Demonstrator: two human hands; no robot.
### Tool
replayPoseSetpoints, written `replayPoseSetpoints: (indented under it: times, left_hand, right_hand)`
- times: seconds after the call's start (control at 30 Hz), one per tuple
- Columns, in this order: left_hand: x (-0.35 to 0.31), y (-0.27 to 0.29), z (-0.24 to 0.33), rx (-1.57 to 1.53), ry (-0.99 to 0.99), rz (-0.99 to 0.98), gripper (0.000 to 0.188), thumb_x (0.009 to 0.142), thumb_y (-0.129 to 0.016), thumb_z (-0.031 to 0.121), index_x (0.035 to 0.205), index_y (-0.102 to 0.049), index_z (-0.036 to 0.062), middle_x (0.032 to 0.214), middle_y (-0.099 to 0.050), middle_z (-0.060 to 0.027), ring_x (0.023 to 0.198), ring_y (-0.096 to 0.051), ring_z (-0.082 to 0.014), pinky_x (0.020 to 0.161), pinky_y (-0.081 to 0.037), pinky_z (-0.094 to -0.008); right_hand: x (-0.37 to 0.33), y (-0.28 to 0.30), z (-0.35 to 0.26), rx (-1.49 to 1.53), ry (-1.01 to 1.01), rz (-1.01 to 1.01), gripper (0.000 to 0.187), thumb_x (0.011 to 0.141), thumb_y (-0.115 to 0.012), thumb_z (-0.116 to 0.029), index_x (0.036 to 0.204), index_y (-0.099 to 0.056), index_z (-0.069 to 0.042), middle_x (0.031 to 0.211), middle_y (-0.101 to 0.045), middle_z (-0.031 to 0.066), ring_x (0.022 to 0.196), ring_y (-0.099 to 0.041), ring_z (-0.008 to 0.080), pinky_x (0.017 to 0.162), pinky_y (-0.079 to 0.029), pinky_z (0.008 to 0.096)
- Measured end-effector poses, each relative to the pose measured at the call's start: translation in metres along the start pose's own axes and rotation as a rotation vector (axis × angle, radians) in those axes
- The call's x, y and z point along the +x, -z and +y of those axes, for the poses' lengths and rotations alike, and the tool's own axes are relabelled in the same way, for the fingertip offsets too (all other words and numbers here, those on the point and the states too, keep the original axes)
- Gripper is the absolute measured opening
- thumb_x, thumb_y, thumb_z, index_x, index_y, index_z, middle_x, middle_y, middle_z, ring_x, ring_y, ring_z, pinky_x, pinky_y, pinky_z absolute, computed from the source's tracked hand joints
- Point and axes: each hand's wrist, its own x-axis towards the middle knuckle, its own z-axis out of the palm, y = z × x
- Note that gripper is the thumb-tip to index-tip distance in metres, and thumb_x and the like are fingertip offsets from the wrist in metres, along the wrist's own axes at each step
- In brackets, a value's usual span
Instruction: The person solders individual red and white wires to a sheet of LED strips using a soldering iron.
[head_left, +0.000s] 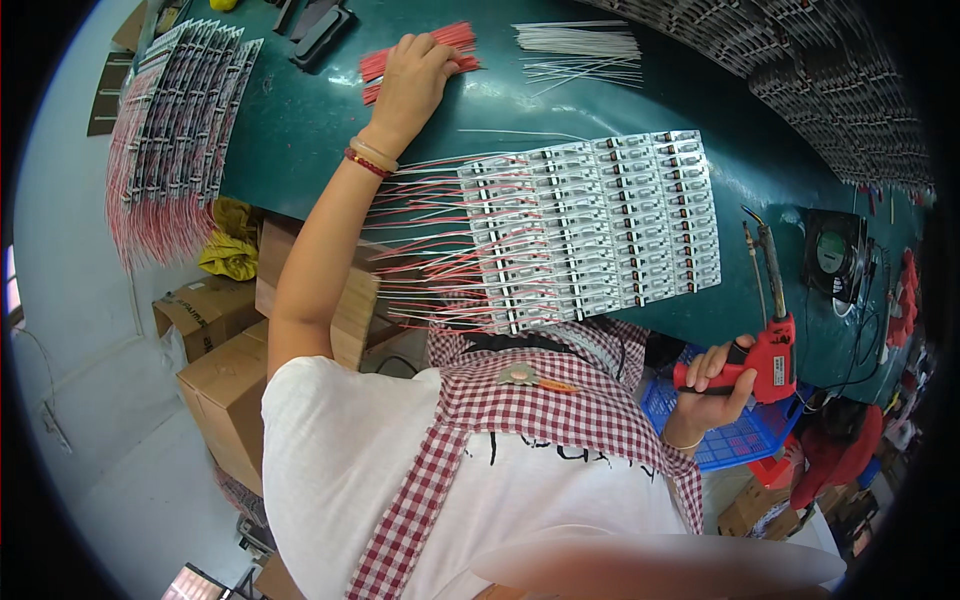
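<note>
Viewing the counter [300,135] from the head camera, I identify the main workpiece: a silvery circuit-board panel [600,228], lying between the two arms, directly in front of the torso. Its face is divided into repeated narrow units carrying small black and pale components. Red and white leads [430,265] extend from its left side in a loose fringe.

Left grip [412,85]: positioned beyond the panel, over a bundle of red wires [373,67] on the counter. The fingers are bent and the fingertips touch the wires; I cannot tell whether any wire is pinched. A pile of white wires [580,42] lies to the right of this bundle.

Right grip [712,382]: closed around the handle of a red soldering gun [775,360], fingers wrapped. The gun is held to the right of the panel, its metal barrel pointing away from the body.
</note>
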Motion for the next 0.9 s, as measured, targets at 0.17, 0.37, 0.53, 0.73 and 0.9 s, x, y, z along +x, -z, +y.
replayPoseSetpoints:
  times: [0.17,0.37,0.53,0.73,0.9]
  left_hand:
    - [0.006,0.016,0.005,-0.089,0.166,-0.037,0.014,0.086,-0.067,0.013,0.096,-0.07,0.0043,0.085,-0.065,-0.0093,0.081,-0.06,-0.028,0.075,-0.048,-0.0359]
    - [0.029,0.054,0.044,-0.691,0.511,0.046,0.022,0.096,-0.061,0.017,0.105,-0.067,-0.0017,0.088,-0.069,-0.0051,0.082,-0.063,-0.0108,0.077,-0.049,-0.0235]
    - [0.017,0.04,0.075,-1.087,0.572,0.452,0.031,0.101,-0.055,0.02,0.119,-0.063,-0.0044,0.089,-0.066,-0.0029,0.083,-0.062,-0.0106,0.081,-0.05,-0.0238]
    - [0.011,0.033,0.079,-1.145,0.557,0.467,0.027,0.099,-0.057,0.016,0.115,-0.064,-0.0042,0.092,-0.069,-0.0049,0.081,-0.063,-0.0109,0.075,-0.052,-0.0236]
    - [0.024,0.044,0.093,-1.212,0.594,0.249,0.02,0.096,-0.062,0.014,0.103,-0.069,-0.0035,0.089,-0.071,-0.0052,0.079,-0.064,-0.0085,0.068,-0.051,-0.0224]
  right_hand:
    - [0.0,-0.001,0.001,0.001,0.003,-0.005,0.049,0.099,-0.05,-0.042,0.123,-0.043,0.0,0.071,-0.051,0.0071,0.049,-0.045,0.0118,0.045,-0.041,0.0236]
    - [0.003,-0.001,-0.003,-0.001,0.011,-0.01,0.047,0.099,-0.049,-0.04,0.123,-0.043,0.0,0.071,-0.05,0.0072,0.05,-0.044,0.0116,0.045,-0.041,0.0233]
    - [0.003,-0.005,-0.004,0.004,0.032,-0.052,0.044,0.102,-0.045,-0.036,0.124,-0.042,0.002,0.071,-0.048,0.0073,0.05,-0.042,0.0104,0.044,-0.038,0.0224]
    - [0.002,-0.009,-0.007,-0.008,0.035,-0.065,0.044,0.102,-0.045,-0.036,0.124,-0.042,0.002,0.071,-0.048,0.0073,0.05,-0.042,0.0099,0.044,-0.038,0.0222]
    - [-0.001,-0.011,-0.012,-0.019,-0.007,0.02,0.05,0.099,-0.048,-0.041,0.126,-0.042,0.001,0.072,-0.05,0.0068,0.052,-0.044,0.0108,0.047,-0.041,0.0236]
